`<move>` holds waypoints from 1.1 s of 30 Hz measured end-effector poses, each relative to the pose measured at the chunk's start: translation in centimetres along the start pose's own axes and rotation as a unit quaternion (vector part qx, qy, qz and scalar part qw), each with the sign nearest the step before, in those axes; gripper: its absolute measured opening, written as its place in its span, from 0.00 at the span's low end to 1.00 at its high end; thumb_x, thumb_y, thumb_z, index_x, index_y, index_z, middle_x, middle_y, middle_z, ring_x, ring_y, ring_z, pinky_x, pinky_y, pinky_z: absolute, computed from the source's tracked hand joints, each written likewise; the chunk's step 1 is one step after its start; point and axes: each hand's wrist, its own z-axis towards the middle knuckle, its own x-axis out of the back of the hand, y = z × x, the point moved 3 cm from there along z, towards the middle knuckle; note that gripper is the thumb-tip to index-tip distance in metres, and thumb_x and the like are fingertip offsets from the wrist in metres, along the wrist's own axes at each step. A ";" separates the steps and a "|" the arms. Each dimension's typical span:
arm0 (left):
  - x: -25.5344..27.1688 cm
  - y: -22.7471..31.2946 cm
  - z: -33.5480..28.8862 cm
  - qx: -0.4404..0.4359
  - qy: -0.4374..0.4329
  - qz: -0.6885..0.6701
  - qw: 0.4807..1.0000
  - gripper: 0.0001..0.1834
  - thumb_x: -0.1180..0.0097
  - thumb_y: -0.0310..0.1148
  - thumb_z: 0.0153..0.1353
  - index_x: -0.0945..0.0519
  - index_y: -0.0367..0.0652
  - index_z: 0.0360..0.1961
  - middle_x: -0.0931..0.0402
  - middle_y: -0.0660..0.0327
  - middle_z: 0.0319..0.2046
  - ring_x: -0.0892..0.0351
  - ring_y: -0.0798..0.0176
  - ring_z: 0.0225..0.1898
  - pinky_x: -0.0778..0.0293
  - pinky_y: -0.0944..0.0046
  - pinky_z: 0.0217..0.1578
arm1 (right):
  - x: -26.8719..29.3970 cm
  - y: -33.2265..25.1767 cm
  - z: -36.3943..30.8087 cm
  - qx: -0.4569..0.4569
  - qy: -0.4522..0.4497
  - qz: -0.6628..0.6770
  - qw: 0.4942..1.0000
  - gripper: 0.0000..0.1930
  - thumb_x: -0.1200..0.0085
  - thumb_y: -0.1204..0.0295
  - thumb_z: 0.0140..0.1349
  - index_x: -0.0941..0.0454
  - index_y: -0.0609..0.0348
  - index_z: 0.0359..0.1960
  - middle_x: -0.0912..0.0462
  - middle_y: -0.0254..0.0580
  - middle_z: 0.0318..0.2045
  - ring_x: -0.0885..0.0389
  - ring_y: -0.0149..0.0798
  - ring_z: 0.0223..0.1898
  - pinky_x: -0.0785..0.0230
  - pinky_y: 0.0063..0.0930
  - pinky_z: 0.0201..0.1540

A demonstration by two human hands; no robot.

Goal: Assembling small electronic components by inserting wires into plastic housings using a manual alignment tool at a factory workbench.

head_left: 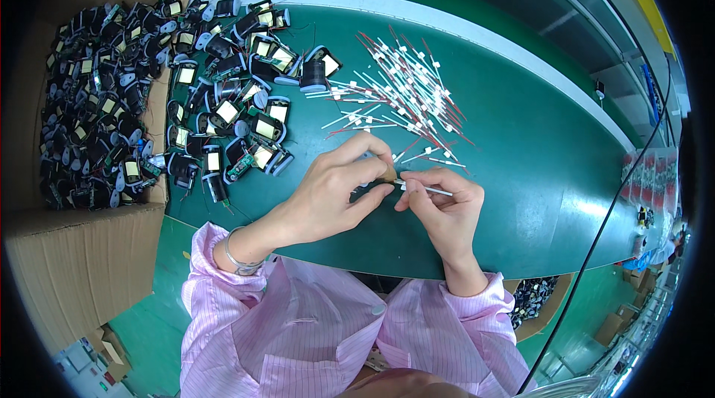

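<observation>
Just nearer than the wire pile [417, 93], I find the right hand [449, 208] pinching a white lead [438, 191], the left hand [328, 188] a mostly hidden part [389, 173]. I judge the lead light, bendable, easily kinked; grip mid-length.

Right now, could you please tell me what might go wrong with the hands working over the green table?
The thin white wire pinched in the right hand might slip or miss the small part in the left hand, which fingers mostly hide. The loose wires lie crossed in a pile just beyond, so they could tangle when one is pulled out. The black parts beside the cardboard box are heaped together, so some might slide.
</observation>
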 end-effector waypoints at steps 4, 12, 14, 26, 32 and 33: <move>0.3 0.0 0.0 0.004 -0.003 -0.012 1.000 0.03 0.39 0.21 0.53 0.21 0.36 0.30 0.27 0.58 0.35 0.22 0.59 0.33 0.28 0.62 0.31 | 0.9 0.6 0.3 -0.060 -0.020 0.086 0.994 0.05 0.44 0.84 0.59 0.19 0.72 0.36 0.17 0.43 0.30 0.16 0.33 0.28 0.21 0.21 0.31; 0.5 0.2 0.1 0.078 -0.013 -0.129 0.988 0.03 0.40 0.20 0.53 0.20 0.37 0.30 0.27 0.62 0.32 0.25 0.65 0.34 0.31 0.66 0.32 | 0.0 -0.2 0.5 -0.020 -0.072 0.100 0.992 0.09 0.44 0.89 0.57 0.20 0.73 0.39 0.20 0.42 0.33 0.20 0.27 0.32 0.25 0.15 0.33; 0.4 0.0 0.0 0.080 -0.013 -0.125 0.989 0.03 0.40 0.20 0.53 0.20 0.37 0.30 0.27 0.62 0.31 0.26 0.65 0.34 0.31 0.65 0.32 | 0.2 -0.3 0.4 0.003 -0.063 0.053 0.997 0.10 0.44 0.89 0.56 0.20 0.72 0.40 0.21 0.42 0.35 0.20 0.26 0.32 0.26 0.15 0.34; 0.7 0.0 -0.1 0.026 -0.038 -0.094 0.995 0.04 0.43 0.19 0.55 0.21 0.36 0.33 0.29 0.60 0.38 0.28 0.67 0.36 0.32 0.69 0.35 | 1.0 0.0 0.8 0.097 -0.080 -0.050 0.991 0.07 0.42 0.87 0.54 0.20 0.70 0.35 0.20 0.40 0.31 0.22 0.26 0.32 0.31 0.16 0.31; 0.7 -0.4 -0.2 0.094 -0.073 -0.166 0.979 0.21 0.49 0.19 0.60 0.33 0.35 0.56 0.33 0.53 0.53 0.27 0.57 0.53 0.28 0.63 0.49 | 1.7 0.1 1.0 0.028 -0.007 0.113 0.993 0.04 0.45 0.87 0.57 0.22 0.70 0.33 0.19 0.43 0.32 0.22 0.29 0.33 0.31 0.18 0.34; 0.3 -0.6 -0.4 0.150 -0.076 -0.238 0.957 0.26 0.49 0.18 0.61 0.38 0.35 0.61 0.34 0.51 0.57 0.29 0.55 0.58 0.28 0.61 0.52 | 1.8 0.3 1.1 0.010 0.005 0.158 0.987 0.03 0.46 0.87 0.57 0.22 0.70 0.32 0.19 0.44 0.32 0.21 0.30 0.33 0.30 0.18 0.35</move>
